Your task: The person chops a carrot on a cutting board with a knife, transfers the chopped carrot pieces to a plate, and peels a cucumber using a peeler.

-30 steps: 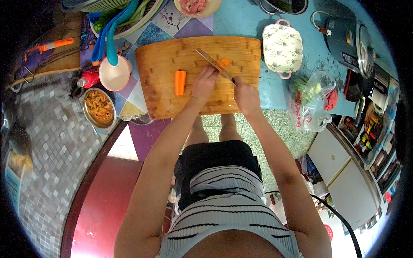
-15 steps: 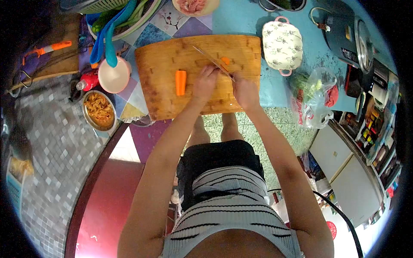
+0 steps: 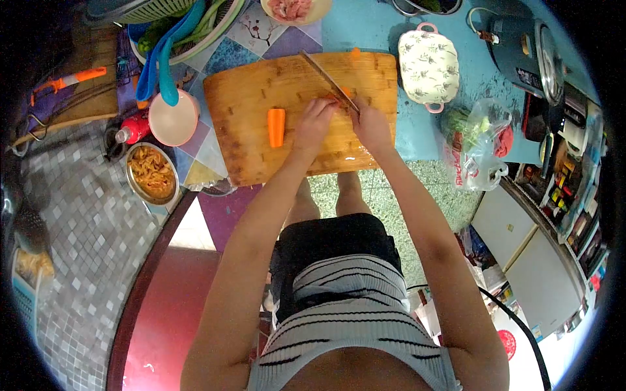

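Note:
My right hand (image 3: 373,129) is wrapped round the handle of a kitchen knife (image 3: 325,76), its blade slanting away to the far left over the wooden cutting board (image 3: 241,85). Beside the blade, my left hand (image 3: 313,124) has its fingers bent down on a carrot piece (image 3: 333,98), mostly hidden under the fingertips. A little orange shows past the blade too. To the left of my left hand lies a thick carrot chunk (image 3: 276,128), apart from both hands. One carrot slice (image 3: 355,52) is at the board's far edge.
Left of the board stand a pink-rimmed bowl (image 3: 174,125), a bowl of brownish food (image 3: 151,176) and a red bottle (image 3: 135,126). A plate of raw meat (image 3: 290,9) is behind it. At right are a patterned dish (image 3: 428,68) and a plastic bag of greens (image 3: 471,140).
A carrot slice now lies at the board's far edge, where none showed before. The knife and both hands have shifted slightly, still together over the carrot piece.

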Demonstrator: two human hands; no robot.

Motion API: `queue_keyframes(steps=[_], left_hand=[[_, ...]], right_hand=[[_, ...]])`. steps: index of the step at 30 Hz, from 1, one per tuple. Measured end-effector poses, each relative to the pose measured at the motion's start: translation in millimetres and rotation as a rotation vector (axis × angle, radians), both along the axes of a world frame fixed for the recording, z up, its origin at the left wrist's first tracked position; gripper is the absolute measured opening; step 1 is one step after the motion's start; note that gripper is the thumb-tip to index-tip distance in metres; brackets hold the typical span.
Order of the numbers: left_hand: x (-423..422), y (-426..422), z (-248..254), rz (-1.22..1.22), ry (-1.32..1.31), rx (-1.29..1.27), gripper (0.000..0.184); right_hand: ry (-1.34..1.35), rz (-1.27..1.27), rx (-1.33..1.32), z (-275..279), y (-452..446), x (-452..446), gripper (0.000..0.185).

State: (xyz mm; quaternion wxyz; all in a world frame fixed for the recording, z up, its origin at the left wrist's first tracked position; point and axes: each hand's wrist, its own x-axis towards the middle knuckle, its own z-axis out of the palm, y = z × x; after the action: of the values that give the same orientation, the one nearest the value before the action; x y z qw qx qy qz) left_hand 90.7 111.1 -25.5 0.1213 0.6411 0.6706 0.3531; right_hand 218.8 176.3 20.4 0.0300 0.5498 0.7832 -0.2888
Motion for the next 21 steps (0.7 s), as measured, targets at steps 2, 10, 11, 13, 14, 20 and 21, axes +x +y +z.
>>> queue_keyframes(steps=[2, 10, 11, 13, 14, 20, 21], left_hand=[[0, -1, 2, 0.006, -0.012, -0.014, 0.016], [0, -1, 2, 0.031, 0.001, -0.021, 0.017], [0, -1, 3, 0.033, -0.010, -0.054, 0.015], [1, -4, 4, 0.039, -0.020, -0.091, 0.014], [0, -4, 5, 0.019, -0.042, -0.072, 0.014], [-8, 24, 23, 0.206, -0.227, -0.171, 0.013], [-12, 33, 34, 0.272, -0.221, -0.237, 0.014]], right_hand=[[0.009, 0.095, 0.019, 10, -4, 6, 0.017], [-0.135, 0.098, -0.023, 23, -19, 9, 0.020], [-0.178, 0.083, -0.044, 22, -18, 5, 0.021], [-0.155, 0.093, -0.050, 7, -13, -2, 0.022], [-0.129, 0.100, -0.051, 0, -10, -4, 0.023], [0.156, -0.114, -0.086, -3, -5, 15, 0.025], [0.160, -0.114, -0.087, 1, -9, 19, 0.025]])
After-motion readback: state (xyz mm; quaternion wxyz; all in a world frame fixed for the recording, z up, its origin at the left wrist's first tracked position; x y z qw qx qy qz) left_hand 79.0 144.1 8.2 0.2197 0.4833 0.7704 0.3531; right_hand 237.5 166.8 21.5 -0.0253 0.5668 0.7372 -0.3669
